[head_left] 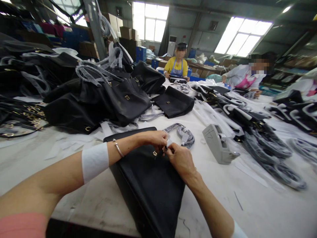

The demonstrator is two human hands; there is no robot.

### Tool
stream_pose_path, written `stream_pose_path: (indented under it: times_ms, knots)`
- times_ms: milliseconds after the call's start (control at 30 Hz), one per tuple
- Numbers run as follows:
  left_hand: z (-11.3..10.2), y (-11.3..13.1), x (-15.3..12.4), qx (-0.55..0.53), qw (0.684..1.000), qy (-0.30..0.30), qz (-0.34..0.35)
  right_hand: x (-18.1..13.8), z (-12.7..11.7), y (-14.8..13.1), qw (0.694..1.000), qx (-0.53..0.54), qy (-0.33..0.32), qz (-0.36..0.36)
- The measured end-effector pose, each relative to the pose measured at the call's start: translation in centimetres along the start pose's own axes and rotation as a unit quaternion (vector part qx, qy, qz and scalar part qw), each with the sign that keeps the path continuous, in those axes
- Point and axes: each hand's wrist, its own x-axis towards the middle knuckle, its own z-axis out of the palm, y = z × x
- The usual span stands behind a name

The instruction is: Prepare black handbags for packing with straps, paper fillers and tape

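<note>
A black leather handbag [148,185] lies flat on the white table [260,211] in front of me. Both hands meet at its far edge, by a small gold metal fitting [155,153]. My left hand [155,138] is closed, fingers pinched at the fitting. My right hand [179,158] is closed too, its fingertips pressed against the same spot. What the fingers grip is too small to make out. A wrapped strap [184,134] lies just beyond the hands.
A grey tape dispenser [219,143] stands right of the bag. Piles of black handbags [99,96] fill the left side; wrapped straps and handles [267,145] cover the right. Two people sit at the far end of the table.
</note>
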Motion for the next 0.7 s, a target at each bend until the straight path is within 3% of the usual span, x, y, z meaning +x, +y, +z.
stream_pose_path:
  times_ms: [133,333,500,700]
  knots:
    - [0.0,-0.1,0.1,0.016,1.000,0.009,0.000,0.0,-0.3,0.2,0.998,0.055,-0.018,-0.012]
    - [0.3,-0.5,1.1,0.076,0.996,0.045,-0.011,0.1,-0.3,-0.5,0.998,-0.049,-0.038,0.008]
    - [0.4,-0.5,1.1,0.101,0.993,0.053,-0.010,0.1,-0.1,-0.7,0.997,-0.060,-0.052,0.007]
    - [0.3,-0.8,1.3,0.066,0.996,0.062,-0.003,0.3,0.2,-0.2,0.999,-0.036,-0.015,0.003]
